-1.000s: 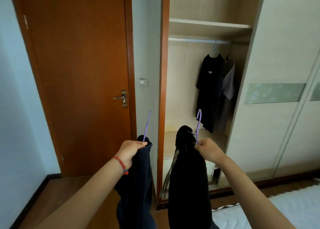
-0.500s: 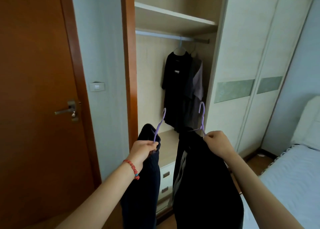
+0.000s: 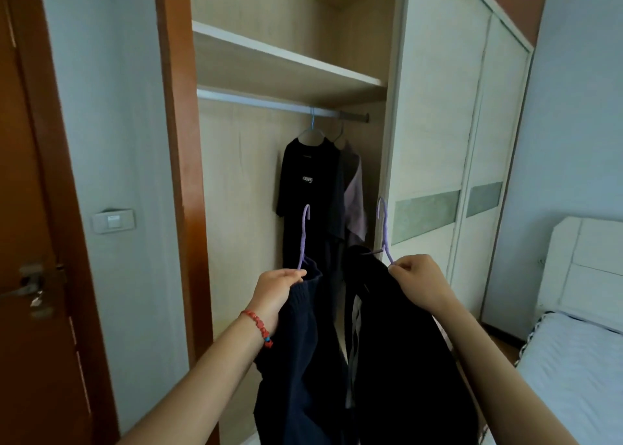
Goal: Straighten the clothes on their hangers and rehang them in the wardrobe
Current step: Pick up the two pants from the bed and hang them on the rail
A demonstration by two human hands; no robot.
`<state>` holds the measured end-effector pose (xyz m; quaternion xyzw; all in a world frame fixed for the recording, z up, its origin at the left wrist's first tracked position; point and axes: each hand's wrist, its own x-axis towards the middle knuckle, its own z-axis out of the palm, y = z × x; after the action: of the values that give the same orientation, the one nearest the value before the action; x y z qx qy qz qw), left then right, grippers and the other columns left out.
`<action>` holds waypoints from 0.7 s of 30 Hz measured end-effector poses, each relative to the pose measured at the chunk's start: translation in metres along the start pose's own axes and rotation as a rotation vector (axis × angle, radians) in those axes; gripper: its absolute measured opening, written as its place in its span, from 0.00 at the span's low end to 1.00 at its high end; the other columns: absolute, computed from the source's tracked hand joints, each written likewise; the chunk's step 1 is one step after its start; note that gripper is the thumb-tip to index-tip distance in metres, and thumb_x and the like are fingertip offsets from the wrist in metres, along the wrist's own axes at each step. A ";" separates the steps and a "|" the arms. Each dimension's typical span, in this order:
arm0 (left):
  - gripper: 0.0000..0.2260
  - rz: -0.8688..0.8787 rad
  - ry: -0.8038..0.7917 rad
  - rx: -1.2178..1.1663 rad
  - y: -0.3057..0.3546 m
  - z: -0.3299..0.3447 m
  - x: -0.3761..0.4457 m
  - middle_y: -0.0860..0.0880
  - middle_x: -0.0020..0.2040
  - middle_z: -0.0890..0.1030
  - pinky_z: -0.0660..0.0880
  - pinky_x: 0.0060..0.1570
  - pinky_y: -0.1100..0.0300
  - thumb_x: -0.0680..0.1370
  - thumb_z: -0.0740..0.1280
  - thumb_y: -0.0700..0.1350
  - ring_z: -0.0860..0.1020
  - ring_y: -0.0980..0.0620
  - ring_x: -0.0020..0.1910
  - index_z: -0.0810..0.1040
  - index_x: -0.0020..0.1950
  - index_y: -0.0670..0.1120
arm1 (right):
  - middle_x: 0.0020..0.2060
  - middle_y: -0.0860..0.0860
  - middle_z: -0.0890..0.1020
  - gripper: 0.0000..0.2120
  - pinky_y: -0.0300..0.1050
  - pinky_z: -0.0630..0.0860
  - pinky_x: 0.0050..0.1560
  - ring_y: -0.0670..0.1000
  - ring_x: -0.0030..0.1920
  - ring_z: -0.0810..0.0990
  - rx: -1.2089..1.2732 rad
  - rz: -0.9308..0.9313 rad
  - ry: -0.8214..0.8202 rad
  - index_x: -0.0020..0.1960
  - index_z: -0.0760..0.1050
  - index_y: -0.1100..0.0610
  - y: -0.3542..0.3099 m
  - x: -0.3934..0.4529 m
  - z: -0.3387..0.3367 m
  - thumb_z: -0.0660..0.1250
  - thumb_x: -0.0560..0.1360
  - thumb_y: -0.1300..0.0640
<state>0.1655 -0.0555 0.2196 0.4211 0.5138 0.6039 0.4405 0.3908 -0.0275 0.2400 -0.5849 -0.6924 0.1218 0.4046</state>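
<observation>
My left hand (image 3: pixel 276 288) grips the neck of a purple hanger (image 3: pixel 304 234) carrying a dark navy garment (image 3: pixel 296 370). My right hand (image 3: pixel 416 284) pinches a second purple hanger (image 3: pixel 384 229) with a black garment (image 3: pixel 404 360) draped on it. Both hooks point up, held in front of the open wardrobe. The metal rail (image 3: pixel 269 102) runs across above them. A black T-shirt (image 3: pixel 305 181) and a grey garment (image 3: pixel 354 205) hang from the rail's right part.
A wooden shelf (image 3: pixel 276 65) sits above the rail. The orange wardrobe frame (image 3: pixel 178 141) stands at left, with a light switch (image 3: pixel 114 220) and a brown door (image 3: pixel 30 242) beyond. Sliding wardrobe doors (image 3: pixel 448 134) are at right, a bed (image 3: pixel 580 370) lower right.
The view has swung right and closer to the wardrobe opening. Both hands have risen with their hangers, now nearer the hanging clothes and the rail.
</observation>
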 end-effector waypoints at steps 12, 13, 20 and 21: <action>0.06 0.063 0.084 -0.245 0.046 0.034 0.144 0.46 0.37 0.78 0.75 0.36 0.63 0.75 0.65 0.37 0.78 0.53 0.32 0.80 0.49 0.38 | 0.27 0.52 0.70 0.17 0.37 0.63 0.31 0.46 0.28 0.68 0.058 -0.059 -0.055 0.30 0.72 0.58 -0.008 0.121 0.020 0.60 0.77 0.59; 0.08 0.072 0.092 -0.260 0.048 0.033 0.157 0.46 0.37 0.78 0.75 0.37 0.63 0.75 0.65 0.37 0.78 0.53 0.33 0.79 0.52 0.36 | 0.27 0.52 0.70 0.17 0.35 0.63 0.29 0.46 0.28 0.68 0.063 -0.058 -0.054 0.30 0.73 0.57 -0.010 0.131 0.023 0.60 0.77 0.59; 0.12 0.118 0.127 -0.278 0.062 0.026 0.258 0.44 0.45 0.80 0.73 0.39 0.63 0.75 0.65 0.36 0.76 0.53 0.36 0.78 0.57 0.36 | 0.34 0.54 0.78 0.12 0.35 0.71 0.39 0.47 0.37 0.76 0.180 -0.031 -0.113 0.44 0.81 0.63 -0.025 0.216 0.062 0.60 0.78 0.60; 0.11 0.110 0.131 -0.288 0.065 0.025 0.272 0.44 0.43 0.80 0.73 0.39 0.62 0.75 0.65 0.36 0.76 0.53 0.36 0.78 0.57 0.36 | 0.35 0.56 0.78 0.12 0.35 0.71 0.39 0.48 0.37 0.76 0.184 -0.035 -0.128 0.44 0.80 0.64 -0.028 0.229 0.068 0.60 0.78 0.60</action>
<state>0.1135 0.2078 0.3020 0.3409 0.4255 0.7207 0.4282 0.3259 0.1938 0.3099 -0.5242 -0.7127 0.2150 0.4136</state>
